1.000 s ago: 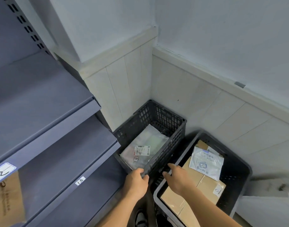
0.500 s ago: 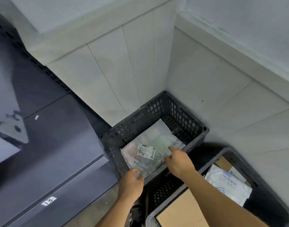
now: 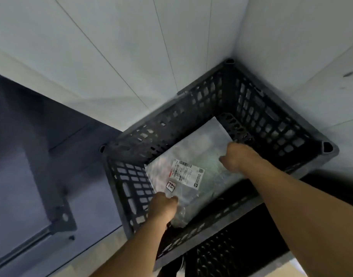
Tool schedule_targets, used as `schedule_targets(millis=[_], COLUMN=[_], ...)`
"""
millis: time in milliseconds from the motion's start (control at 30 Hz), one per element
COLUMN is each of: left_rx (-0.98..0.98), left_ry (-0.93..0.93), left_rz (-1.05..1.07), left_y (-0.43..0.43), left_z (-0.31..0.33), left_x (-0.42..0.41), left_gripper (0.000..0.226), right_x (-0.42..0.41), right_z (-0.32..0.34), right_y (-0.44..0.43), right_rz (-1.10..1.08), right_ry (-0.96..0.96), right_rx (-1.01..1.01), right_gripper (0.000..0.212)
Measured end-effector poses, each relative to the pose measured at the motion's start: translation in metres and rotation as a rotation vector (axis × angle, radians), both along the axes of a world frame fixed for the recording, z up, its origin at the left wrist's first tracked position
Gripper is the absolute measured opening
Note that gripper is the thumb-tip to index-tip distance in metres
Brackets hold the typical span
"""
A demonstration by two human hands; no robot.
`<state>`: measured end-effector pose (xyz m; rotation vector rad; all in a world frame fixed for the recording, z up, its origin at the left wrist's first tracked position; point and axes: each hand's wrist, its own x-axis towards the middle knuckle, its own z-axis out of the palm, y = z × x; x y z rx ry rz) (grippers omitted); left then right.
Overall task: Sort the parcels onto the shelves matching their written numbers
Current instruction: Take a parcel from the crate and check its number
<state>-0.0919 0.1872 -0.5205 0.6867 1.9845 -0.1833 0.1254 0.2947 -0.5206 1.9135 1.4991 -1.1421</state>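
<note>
Left hand (image 3: 163, 206) is pinching the poly parcel (image 3: 193, 154) at its 7 o'clock corner, right hand (image 3: 237, 156) gripping its 2 o'clock edge; lift level, number tag (image 3: 170, 186) upward.

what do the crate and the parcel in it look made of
Dark grey lattice crate: looks like matte moulded plastic, given its grid of holes. Translucent flat parcel bag: probably thin glossy plastic film, wrinkled, contents faintly showing.

Beyond the fingers (image 3: 234, 149), two pale white panelled walls (image 3: 111, 56) with thin seams meet in a corner (image 3: 238, 27). Left of the fingers stands a blue-grey metal shelf unit (image 3: 21, 156) with a bolted bracket (image 3: 64, 216); by its foot runs a strip of beige floor (image 3: 115, 242). The light is dim and cool.
</note>
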Motion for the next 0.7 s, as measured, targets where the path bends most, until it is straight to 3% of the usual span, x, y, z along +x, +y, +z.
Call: schedule_targets(millis=[100,300,500,600,700], left_rx=[-0.048,-0.164,-0.177,-0.141,-0.108], left_ry=[0.033,-0.001,-0.079,-0.07,-0.058], left_rz=[0.06,0.172,0.365,0.432,0.48], left_y=[0.003,0.002,-0.012,-0.016,-0.012], left_z=[-0.032,-0.07,-0.098,-0.105,-0.101], left_x=[-0.007,-0.014,-0.012,-0.011,-0.007], left_gripper=[0.022,0.054,0.045,0.039,0.033], right_x=[0.001,0.003,0.003,0.008,0.006], right_z=[-0.034,-0.083,-0.102,-0.111,-0.108], right_y=[0.013,0.026,0.021,0.018,0.022], right_rz=[0.022,-0.013,-0.05,-0.082,-0.095], right_ry=[-0.051,-0.042,-0.014,-0.044,-0.038], right_rx=[-0.117,-0.192,-0.225,-0.185,-0.161], right_gripper=[0.047,0.062,0.073,0.098,0.081])
